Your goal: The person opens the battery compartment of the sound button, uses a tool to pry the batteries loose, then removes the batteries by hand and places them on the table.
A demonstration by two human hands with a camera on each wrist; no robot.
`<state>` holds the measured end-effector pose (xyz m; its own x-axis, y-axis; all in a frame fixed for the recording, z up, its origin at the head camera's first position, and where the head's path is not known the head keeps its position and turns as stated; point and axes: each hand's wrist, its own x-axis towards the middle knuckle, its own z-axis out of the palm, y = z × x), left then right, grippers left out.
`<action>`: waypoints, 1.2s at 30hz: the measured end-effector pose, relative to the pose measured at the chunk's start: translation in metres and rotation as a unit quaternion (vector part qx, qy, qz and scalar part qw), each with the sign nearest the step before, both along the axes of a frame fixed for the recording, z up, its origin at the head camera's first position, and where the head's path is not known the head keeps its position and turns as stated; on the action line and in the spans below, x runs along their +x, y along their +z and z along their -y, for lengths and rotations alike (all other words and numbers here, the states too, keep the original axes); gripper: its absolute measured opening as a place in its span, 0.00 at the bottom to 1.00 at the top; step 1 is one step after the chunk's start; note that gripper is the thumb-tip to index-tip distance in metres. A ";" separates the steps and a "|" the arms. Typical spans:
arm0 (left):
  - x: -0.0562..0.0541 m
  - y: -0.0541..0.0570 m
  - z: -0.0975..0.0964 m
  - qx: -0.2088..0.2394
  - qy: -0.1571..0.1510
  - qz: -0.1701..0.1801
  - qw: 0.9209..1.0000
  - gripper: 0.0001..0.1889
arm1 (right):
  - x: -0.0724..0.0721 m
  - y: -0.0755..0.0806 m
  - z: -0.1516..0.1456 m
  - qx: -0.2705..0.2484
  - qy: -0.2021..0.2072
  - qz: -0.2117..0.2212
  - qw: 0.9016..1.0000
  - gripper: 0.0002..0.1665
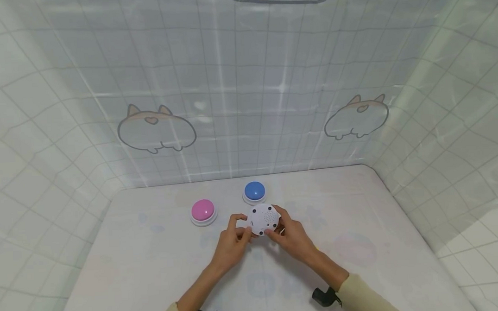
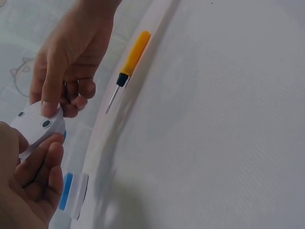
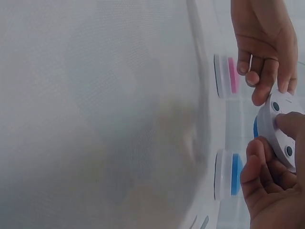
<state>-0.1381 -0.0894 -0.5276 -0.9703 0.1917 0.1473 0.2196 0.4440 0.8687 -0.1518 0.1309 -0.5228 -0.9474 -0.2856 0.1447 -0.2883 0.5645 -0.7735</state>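
Observation:
Both hands hold a round white push-button [image 1: 263, 219] above the table, its underside turned up. That underside shows dark round feet, screw holes and a patch of small holes; a blue dome shows beneath it in the right wrist view. My left hand [image 1: 231, 244] pinches the left edge between thumb and fingers. On the opposite edge, my right hand [image 1: 294, 239] grips with its thumb on the underside and fingers below. Just behind the held one stands a blue push-button [image 1: 254, 191] on a white base, dome up. A pink push-button [image 1: 203, 210] sits to the left.
A screwdriver [image 2: 136, 55] with a yellow handle lies on the table, mostly hidden by the right arm in the head view. The pale table [image 1: 154, 271] is bordered by white gridded curtains [image 1: 254, 81] at the back and sides.

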 end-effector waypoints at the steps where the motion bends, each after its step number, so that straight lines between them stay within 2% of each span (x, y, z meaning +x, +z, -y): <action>1: 0.000 -0.001 0.000 -0.004 0.003 -0.005 1.000 0.14 | 0.000 0.000 0.000 0.002 -0.001 -0.002 1.000 0.44; 10: -0.003 -0.006 0.002 -0.003 0.041 -0.062 0.997 0.13 | -0.002 0.001 -0.002 0.015 0.005 -0.017 1.000 0.46; 15: -0.005 -0.008 0.004 -0.029 0.036 -0.091 0.995 0.18 | -0.005 0.002 -0.004 0.017 0.019 -0.034 0.999 0.44; 22: -0.002 -0.008 0.005 -0.047 0.014 -0.065 0.997 0.27 | -0.011 0.005 -0.007 0.000 0.030 -0.060 0.998 0.36; 29: -0.002 -0.012 0.004 -0.061 0.001 -0.030 0.998 0.33 | -0.014 0.005 -0.008 0.003 0.018 -0.063 0.998 0.27; 36: -0.003 -0.013 0.003 -0.058 -0.009 -0.015 0.998 0.32 | -0.017 0.003 -0.008 0.019 0.021 -0.058 0.998 0.26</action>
